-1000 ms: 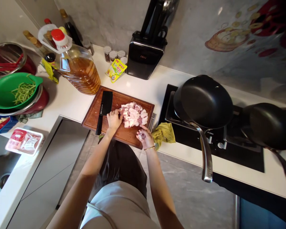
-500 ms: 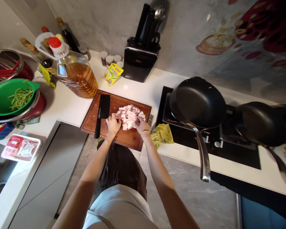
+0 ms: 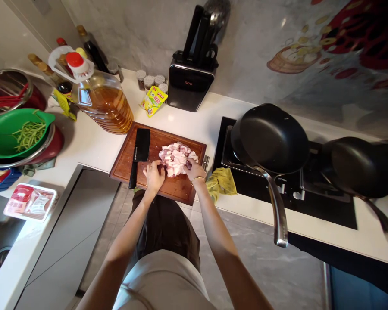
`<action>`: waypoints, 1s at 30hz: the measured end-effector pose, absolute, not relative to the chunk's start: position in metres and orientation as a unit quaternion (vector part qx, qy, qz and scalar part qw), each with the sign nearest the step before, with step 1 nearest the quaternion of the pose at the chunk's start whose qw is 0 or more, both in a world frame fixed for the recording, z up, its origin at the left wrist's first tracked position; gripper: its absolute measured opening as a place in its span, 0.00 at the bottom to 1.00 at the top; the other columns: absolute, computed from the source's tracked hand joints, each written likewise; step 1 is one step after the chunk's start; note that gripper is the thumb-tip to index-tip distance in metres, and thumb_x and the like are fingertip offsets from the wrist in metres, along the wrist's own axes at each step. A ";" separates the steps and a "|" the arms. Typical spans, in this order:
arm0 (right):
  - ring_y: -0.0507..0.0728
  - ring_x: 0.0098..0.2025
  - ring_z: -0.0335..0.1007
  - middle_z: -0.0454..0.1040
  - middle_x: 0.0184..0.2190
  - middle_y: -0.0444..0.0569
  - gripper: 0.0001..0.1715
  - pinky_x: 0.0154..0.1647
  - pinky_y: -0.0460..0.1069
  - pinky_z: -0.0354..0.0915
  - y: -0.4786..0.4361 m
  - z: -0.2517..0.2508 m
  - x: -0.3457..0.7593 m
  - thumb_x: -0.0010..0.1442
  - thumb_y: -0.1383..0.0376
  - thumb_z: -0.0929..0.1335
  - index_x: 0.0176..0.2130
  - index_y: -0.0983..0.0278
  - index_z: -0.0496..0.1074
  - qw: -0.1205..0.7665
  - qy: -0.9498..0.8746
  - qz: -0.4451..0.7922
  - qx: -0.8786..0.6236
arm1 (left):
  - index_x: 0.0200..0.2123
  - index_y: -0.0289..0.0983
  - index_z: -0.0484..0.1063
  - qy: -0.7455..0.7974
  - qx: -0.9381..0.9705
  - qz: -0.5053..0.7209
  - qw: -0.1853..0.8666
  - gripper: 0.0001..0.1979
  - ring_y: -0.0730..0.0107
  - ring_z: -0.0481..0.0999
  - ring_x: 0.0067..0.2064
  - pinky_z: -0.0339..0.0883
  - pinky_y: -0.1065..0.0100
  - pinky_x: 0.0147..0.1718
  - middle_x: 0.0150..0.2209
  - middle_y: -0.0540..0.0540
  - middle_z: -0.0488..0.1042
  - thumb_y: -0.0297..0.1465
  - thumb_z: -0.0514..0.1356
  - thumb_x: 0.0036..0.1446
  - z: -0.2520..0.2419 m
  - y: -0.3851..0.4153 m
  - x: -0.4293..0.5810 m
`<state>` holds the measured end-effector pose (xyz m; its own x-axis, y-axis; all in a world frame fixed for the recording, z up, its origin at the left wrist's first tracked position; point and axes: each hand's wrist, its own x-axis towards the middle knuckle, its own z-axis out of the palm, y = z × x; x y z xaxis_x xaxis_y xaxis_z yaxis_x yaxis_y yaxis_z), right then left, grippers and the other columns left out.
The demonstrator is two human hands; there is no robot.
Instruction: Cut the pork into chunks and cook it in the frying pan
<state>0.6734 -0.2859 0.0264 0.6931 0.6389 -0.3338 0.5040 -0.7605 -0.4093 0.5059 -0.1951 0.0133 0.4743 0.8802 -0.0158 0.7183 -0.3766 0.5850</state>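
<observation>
A pile of cut raw meat pieces (image 3: 175, 159) lies on the brown wooden cutting board (image 3: 126, 159). My left hand (image 3: 154, 175) is just left of the pile, above the board, with its fingers apart and nothing visible in them. At the pile's right edge, my right hand (image 3: 195, 170) has its fingers curled around some darker meat; the fingertips are partly hidden. A bracelet circles the right wrist. Left of my left hand, a black cleaver (image 3: 142, 145) lies flat, its handle pointing toward me across the board's front edge.
A large oil bottle (image 3: 108, 105) and a yellow packet (image 3: 154, 101) stand behind the board, near a black knife block (image 3: 191, 84). To the right are a yellow cloth (image 3: 222, 183) and a black pan (image 3: 271, 140) on the stove. A green colander (image 3: 0, 133) and packaged meat (image 3: 30, 201) are left.
My left hand has drawn slightly back from the meat's left edge, and its fingers have spread. The right hand stays at the right edge. The view has shifted slightly.
</observation>
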 end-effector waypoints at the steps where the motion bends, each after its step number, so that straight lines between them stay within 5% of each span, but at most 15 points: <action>1: 0.58 0.39 0.74 0.78 0.38 0.48 0.20 0.38 0.49 0.65 -0.284 0.027 0.673 0.56 0.56 0.66 0.49 0.55 0.71 0.140 -0.310 0.228 -0.912 | 0.46 0.40 0.65 0.485 0.818 0.154 0.268 0.14 0.54 0.69 0.50 0.54 0.49 0.53 0.47 0.44 0.75 0.29 0.55 0.55 0.016 -0.198 0.506; 5: 0.58 0.37 0.74 0.78 0.35 0.48 0.15 0.38 0.49 0.65 -0.283 0.024 0.673 0.55 0.57 0.65 0.42 0.58 0.75 0.183 -0.296 0.203 -0.915 | 0.47 0.41 0.67 0.436 0.842 0.171 0.269 0.14 0.55 0.67 0.53 0.54 0.51 0.54 0.49 0.43 0.72 0.28 0.54 0.56 0.032 -0.210 0.514; 8: 0.57 0.38 0.74 0.78 0.35 0.47 0.15 0.39 0.49 0.66 -0.286 0.020 0.674 0.53 0.57 0.66 0.38 0.60 0.75 0.293 -0.270 0.229 -0.888 | 0.48 0.41 0.68 0.375 0.867 0.176 0.276 0.15 0.57 0.63 0.57 0.52 0.53 0.56 0.53 0.43 0.69 0.28 0.53 0.57 0.042 -0.217 0.521; 15: 0.53 0.27 0.71 0.78 0.30 0.45 0.17 0.23 0.45 0.64 -0.305 0.046 0.675 0.50 0.55 0.67 0.37 0.62 0.74 0.579 -0.027 0.475 -0.662 | 0.49 0.41 0.69 0.356 0.841 0.184 0.363 0.15 0.59 0.66 0.56 0.57 0.55 0.56 0.53 0.44 0.70 0.29 0.53 0.58 0.050 -0.225 0.529; 23: 0.54 0.31 0.74 0.78 0.29 0.44 0.09 0.32 0.49 0.72 -0.327 0.069 0.656 0.54 0.61 0.66 0.35 0.61 0.73 0.648 0.051 0.588 -0.481 | 0.51 0.39 0.68 0.302 0.722 0.218 0.583 0.17 0.64 0.73 0.51 0.66 0.64 0.50 0.50 0.43 0.74 0.35 0.56 0.60 0.068 -0.228 0.536; 30: 0.54 0.36 0.74 0.79 0.33 0.42 0.07 0.44 0.54 0.71 -0.331 0.067 0.638 0.56 0.60 0.68 0.37 0.59 0.73 0.703 0.092 0.596 -0.378 | 0.38 0.39 0.73 0.295 0.778 0.249 0.495 0.06 0.67 0.73 0.43 0.66 0.65 0.45 0.37 0.48 0.76 0.28 0.58 0.58 0.083 -0.228 0.530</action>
